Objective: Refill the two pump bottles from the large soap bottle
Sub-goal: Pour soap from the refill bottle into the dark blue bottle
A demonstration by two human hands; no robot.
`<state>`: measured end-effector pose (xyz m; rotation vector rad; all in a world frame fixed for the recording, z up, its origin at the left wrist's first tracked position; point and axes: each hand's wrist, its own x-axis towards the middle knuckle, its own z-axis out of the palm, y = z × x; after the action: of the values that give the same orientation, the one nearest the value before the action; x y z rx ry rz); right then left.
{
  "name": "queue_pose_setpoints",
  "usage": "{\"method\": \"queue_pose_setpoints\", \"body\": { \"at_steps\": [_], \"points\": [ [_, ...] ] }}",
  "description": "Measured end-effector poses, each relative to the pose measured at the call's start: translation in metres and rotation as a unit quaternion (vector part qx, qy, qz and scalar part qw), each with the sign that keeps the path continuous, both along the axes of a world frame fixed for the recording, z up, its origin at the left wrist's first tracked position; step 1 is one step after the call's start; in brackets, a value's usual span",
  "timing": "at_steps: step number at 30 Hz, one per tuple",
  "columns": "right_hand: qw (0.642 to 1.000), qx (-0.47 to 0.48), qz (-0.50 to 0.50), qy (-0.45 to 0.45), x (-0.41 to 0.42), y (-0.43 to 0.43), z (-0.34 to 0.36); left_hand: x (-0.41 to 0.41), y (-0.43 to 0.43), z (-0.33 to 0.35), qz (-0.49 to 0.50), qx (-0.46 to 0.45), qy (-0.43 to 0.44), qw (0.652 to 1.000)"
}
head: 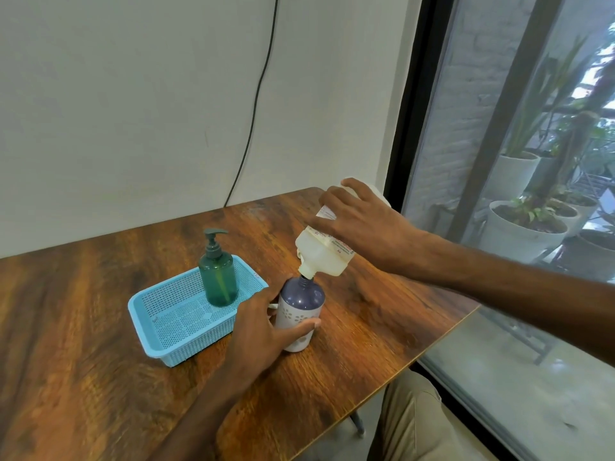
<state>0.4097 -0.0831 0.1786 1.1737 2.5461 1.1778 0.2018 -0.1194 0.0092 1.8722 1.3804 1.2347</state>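
Observation:
My right hand (361,224) grips the large white soap bottle (321,252), tipped steeply with its neck pointing down onto the open mouth of the purple and white bottle (299,307). This bottle stands upright on the wooden table (83,361) with its pump off. My left hand (263,331) is wrapped around its lower body. A green pump bottle (218,276), pump head on, stands upright in the back corner of the blue basket (166,331).
The table's right edge runs diagonally close to the bottles, with a glass window and potted plants beyond it. A black cable hangs down the wall behind the table. My knee shows below the table edge.

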Motion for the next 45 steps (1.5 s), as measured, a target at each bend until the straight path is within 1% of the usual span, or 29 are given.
{"method": "queue_pose_setpoints", "body": {
  "at_steps": [8,17,22,29,45],
  "points": [
    [0.999,0.01,-0.005,-0.038,-0.007,-0.001,0.004,0.001,-0.001,0.003,-0.004,0.006,0.007,1.0],
    [0.999,0.0,-0.01,-0.05,-0.015,-0.005,0.009,-0.001,-0.003,0.005,-0.004,0.013,0.005,1.0],
    [0.998,0.012,0.001,-0.057,-0.017,-0.006,0.008,-0.001,-0.005,0.007,-0.003,0.015,0.005,1.0],
    [0.998,0.018,0.011,-0.061,-0.021,-0.007,0.009,-0.001,-0.004,0.004,0.001,-0.009,-0.002,1.0],
    [0.995,0.045,0.026,-0.09,-0.032,-0.003,0.01,-0.001,-0.005,0.004,0.002,-0.001,-0.026,1.0]
  ]
}}
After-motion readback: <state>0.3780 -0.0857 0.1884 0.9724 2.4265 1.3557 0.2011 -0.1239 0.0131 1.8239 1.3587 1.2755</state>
